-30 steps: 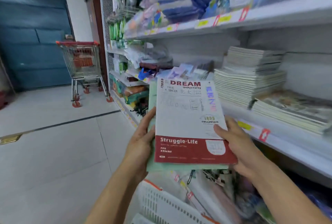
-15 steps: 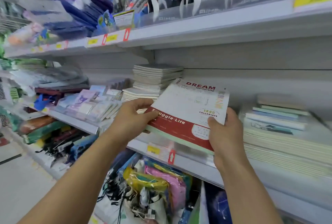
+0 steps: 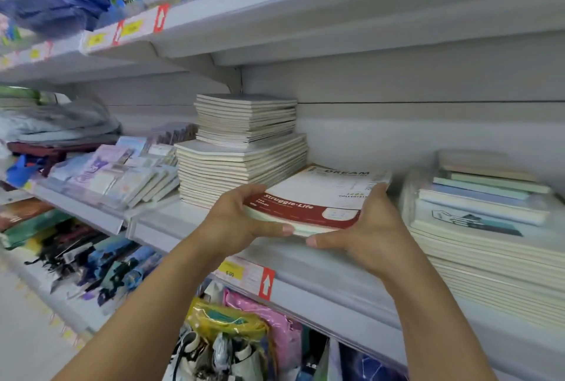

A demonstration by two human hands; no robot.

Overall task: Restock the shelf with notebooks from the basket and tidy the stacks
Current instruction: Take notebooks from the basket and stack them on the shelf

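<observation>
A small stack of notebooks (image 3: 324, 197), its top cover white and red with "DREAM" and "Struggle·Life", lies nearly flat over the white shelf (image 3: 305, 261). My left hand (image 3: 238, 221) grips its left edge, fingers curled over the top and thumb along the front. My right hand (image 3: 363, 224) holds its right edge, thumb along the front. The stack sits in the gap between a tall pile of pale notebooks (image 3: 241, 154) on the left and a wide pile of mixed notebooks (image 3: 477, 224) on the right. The basket is out of view.
An upper shelf (image 3: 275, 13) with blue goods overhangs close above. Small packaged notepads (image 3: 122, 175) lie to the left on the same level. Bagged goods (image 3: 232, 334) hang below the shelf edge with its yellow price tag (image 3: 230, 272).
The notebooks have gone from upright in front of me, tilted down and forward, into the shelf gap. My view has turned from the aisle to the shelf. Both hands kept their hold.
</observation>
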